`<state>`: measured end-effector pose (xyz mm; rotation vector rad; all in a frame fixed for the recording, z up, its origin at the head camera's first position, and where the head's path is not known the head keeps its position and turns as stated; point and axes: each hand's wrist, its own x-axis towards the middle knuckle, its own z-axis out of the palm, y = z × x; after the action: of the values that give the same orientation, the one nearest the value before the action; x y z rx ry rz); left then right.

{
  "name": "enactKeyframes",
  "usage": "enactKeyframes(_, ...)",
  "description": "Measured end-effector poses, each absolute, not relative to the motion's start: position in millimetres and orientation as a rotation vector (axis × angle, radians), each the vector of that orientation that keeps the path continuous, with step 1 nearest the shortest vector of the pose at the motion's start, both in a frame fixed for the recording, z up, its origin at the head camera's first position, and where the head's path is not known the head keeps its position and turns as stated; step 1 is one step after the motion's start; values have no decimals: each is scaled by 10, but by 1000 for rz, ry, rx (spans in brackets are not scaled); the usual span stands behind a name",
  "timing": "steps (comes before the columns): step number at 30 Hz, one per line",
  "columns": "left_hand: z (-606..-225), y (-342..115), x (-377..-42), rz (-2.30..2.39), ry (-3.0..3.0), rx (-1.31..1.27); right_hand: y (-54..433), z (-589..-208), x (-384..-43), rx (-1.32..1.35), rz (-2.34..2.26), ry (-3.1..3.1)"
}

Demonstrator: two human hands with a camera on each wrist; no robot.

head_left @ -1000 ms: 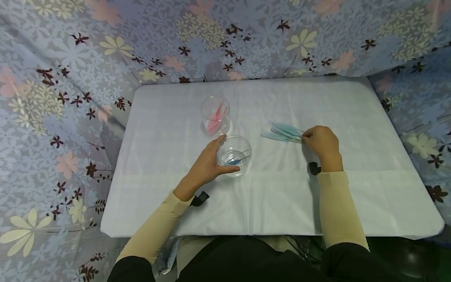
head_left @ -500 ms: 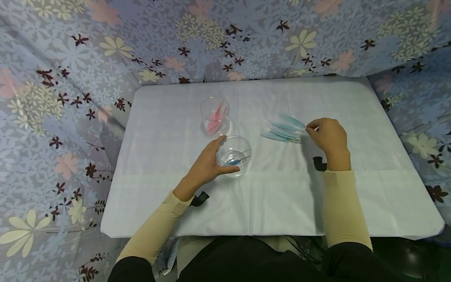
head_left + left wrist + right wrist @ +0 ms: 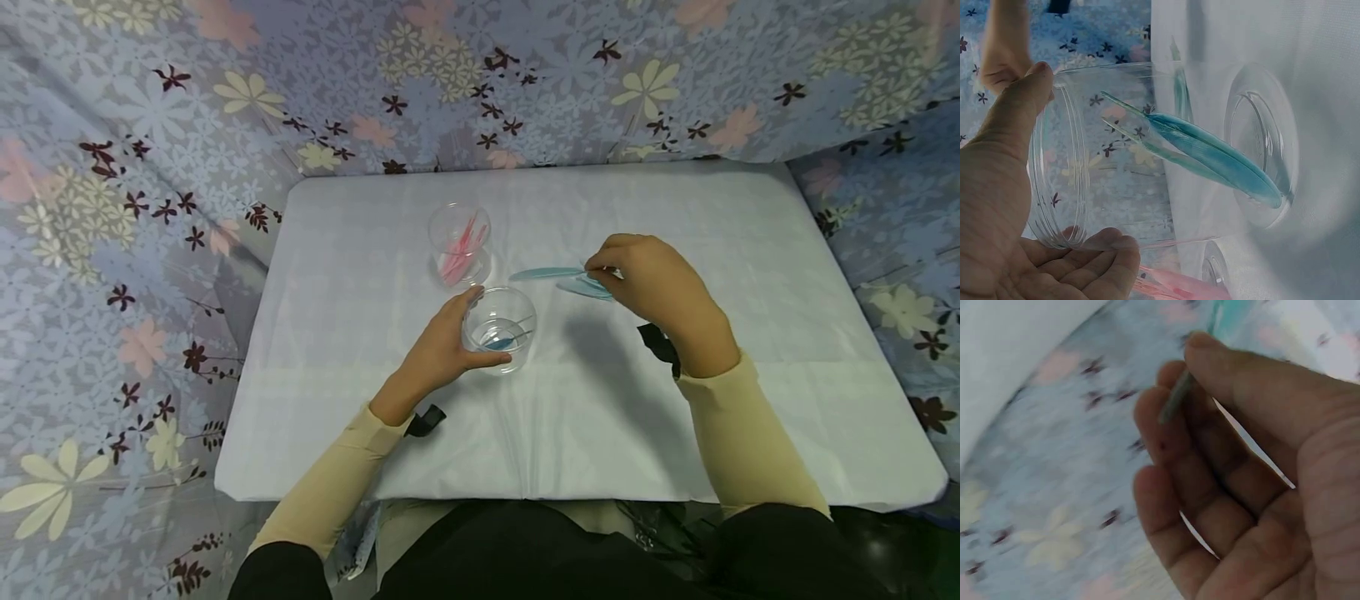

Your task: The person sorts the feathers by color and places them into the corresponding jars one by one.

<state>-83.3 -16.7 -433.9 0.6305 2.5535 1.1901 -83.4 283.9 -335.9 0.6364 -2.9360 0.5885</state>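
My left hand (image 3: 442, 346) grips a clear jar (image 3: 498, 321) near its rim, thumb on one side and fingers on the other. Inside it a blue feather (image 3: 1216, 156) leans against the wall, as the left wrist view shows. With thumb and fingertips my right hand (image 3: 652, 279) pinches a light blue feather (image 3: 547, 272) by its quill, above the table and right of the jar. Only the quill (image 3: 1179, 394) and a blurred bit of vane show in the right wrist view. More blue feathers (image 3: 581, 288) lie on the table, partly hidden behind my right hand.
A second clear jar (image 3: 450, 229) holding pink feathers (image 3: 463, 254) stands just behind the gripped one. White cloth covers the table (image 3: 360, 275). Floral fabric (image 3: 555, 83) hangs along its back and sides.
My right hand has drawn one blue feather off the pile, lifted it and carried it left toward the gripped jar. The left hand and both jars have stayed in place.
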Motion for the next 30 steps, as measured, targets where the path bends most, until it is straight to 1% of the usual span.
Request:
enactKeyframes(3,-4326,-172,-840,1186,2553,632,2626,-3281,-833,829,519,-2938)
enactKeyframes(6,-4302,-175,-845,1203,2556,625,2424,-3260,-868,966,455,-2960)
enactKeyframes(10,-4293,-176,-848,1212,2552,626,2189,-3304,-920,1052,323,-2982)
enactKeyframes(16,-4305,-187,-842,1216,2540,646,1880,-3406,-963,1165,-16,-2935)
enactKeyframes(22,-4315,-192,-844,1249,2530,678,1668,-3498,-953,1190,-240,-2959)
enactKeyframes(30,-4308,-194,-846,1240,2520,700,1575,-3632,-962,1151,-336,-3020)
